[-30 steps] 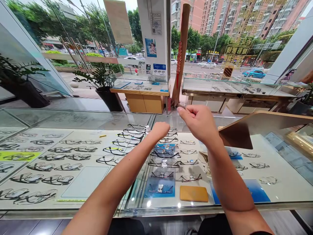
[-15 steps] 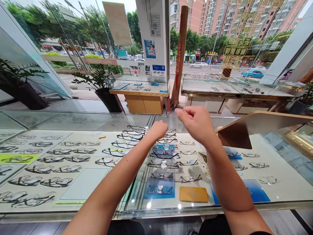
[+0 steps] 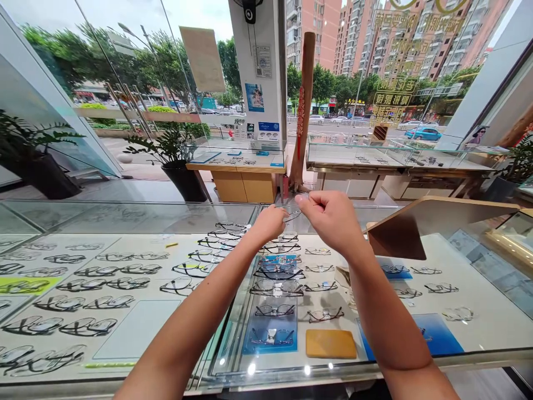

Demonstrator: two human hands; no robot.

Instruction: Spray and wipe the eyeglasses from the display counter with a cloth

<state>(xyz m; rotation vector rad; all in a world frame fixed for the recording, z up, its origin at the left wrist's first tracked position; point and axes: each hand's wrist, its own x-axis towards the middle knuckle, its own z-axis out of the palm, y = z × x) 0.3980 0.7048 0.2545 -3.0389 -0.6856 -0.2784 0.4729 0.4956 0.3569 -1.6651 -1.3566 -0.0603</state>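
Above the back of the glass display case [image 3: 375, 364], my two hands are raised close together with a thin-rimmed pair of glasses [image 3: 293, 216] between them. My left hand [image 3: 270, 223] is closed on its left end, the fingers mostly hidden behind the back of the hand. At the other end, my right hand [image 3: 331, 214] is closed in a pinch, thumb pointing left. Only a short dark curve of the glasses shows; the rest is covered. Below, inside the case, lie rows of spectacle frames [image 3: 275, 310] and an orange glasses case [image 3: 331, 343].
A brown slanted board [image 3: 400, 236] stands on the counter to the right of my right arm. Farther back are another display counter [image 3: 245, 186], a wooden post [image 3: 306, 94] and a potted plant [image 3: 181, 180] before the windows.
The view has tilted up slightly, so the scene sits lower. A thin curve of the glasses now shows between my hands. Both hands remain close together.
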